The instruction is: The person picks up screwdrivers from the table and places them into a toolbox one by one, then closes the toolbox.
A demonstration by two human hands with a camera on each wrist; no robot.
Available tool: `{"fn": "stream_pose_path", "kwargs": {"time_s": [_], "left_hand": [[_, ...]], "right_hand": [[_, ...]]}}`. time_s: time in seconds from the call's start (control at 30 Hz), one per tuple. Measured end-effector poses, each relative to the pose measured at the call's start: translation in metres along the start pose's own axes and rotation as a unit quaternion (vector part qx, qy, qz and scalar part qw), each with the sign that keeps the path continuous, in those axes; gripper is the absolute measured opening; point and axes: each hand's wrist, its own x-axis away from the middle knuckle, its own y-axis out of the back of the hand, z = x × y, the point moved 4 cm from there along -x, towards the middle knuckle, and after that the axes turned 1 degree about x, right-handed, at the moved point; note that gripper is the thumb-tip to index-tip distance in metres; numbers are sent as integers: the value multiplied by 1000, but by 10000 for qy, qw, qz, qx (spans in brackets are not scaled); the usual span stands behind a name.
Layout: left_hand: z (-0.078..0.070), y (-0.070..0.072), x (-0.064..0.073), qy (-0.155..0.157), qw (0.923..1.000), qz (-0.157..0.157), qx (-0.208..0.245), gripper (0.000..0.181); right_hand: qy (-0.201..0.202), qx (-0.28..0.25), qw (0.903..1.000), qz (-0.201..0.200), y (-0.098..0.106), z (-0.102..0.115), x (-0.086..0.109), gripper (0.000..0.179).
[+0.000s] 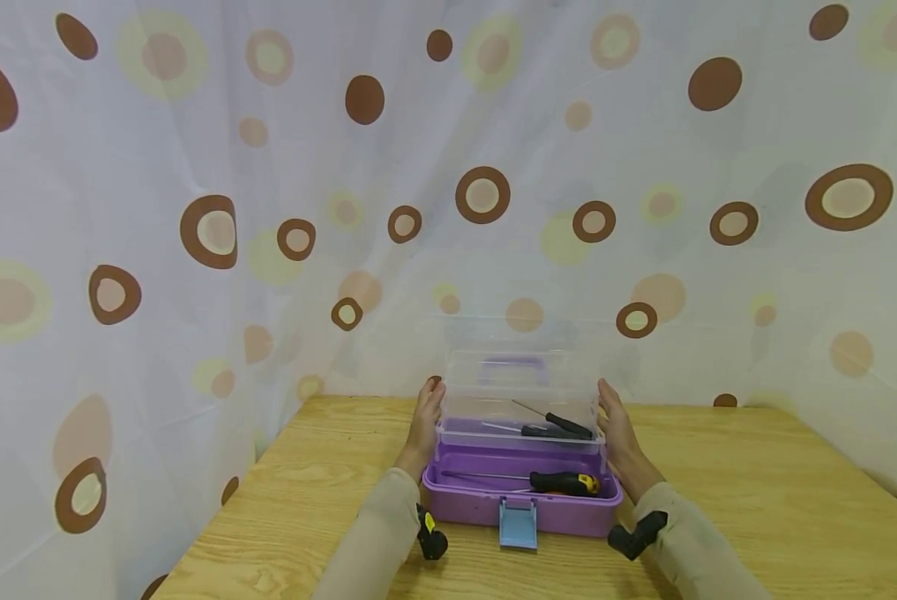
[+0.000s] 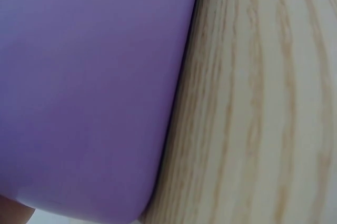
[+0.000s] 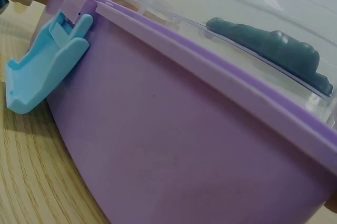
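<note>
A purple toolbox [image 1: 478,508] sits on the table with its clear lid [image 1: 523,337] raised at the back. Inside it, a clear tray [image 1: 486,440] carries screwdrivers with dark handles [image 1: 568,426]. Below the tray, in the purple base, lies a screwdriver with a black and yellow handle [image 1: 564,483]. My left hand [image 1: 423,425] lies along the left side of the box, fingers extended upward beside the clear plastic. My right hand [image 1: 621,433] mirrors it on the right side. The light blue latch [image 3: 47,60] hangs down at the front.
The box stands on a wood-grain table [image 1: 734,500]. Behind and to the left hangs a white curtain [image 1: 418,150] with brown and yellow dots. Black wrist mounts [image 1: 638,535] sit on both sleeves near the box's front corners.
</note>
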Motion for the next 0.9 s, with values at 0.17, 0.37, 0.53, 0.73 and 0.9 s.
{"fn": "stream_pose_path", "kwargs": {"time_s": [0.17,0.37,0.53,0.73,0.9], "left_hand": [[1,1,1,66,10000,-36,-43,75],[2,2,2,114,9999,29,-67,78],[0,2,4,56,9998,138,-88,78],[1,2,4,-5,9996,270,128,76],[1,1,3,62,9994,263,230,78]], "right_hand": [[-9,-87,10000,22,0,-1,2,87],[92,-30,9999,-61,0,1,3,87],[134,138,9998,-88,1,1,3,88],[129,175,9998,-26,0,2,3,89],[115,117,9999,-30,0,3,3,88]]}}
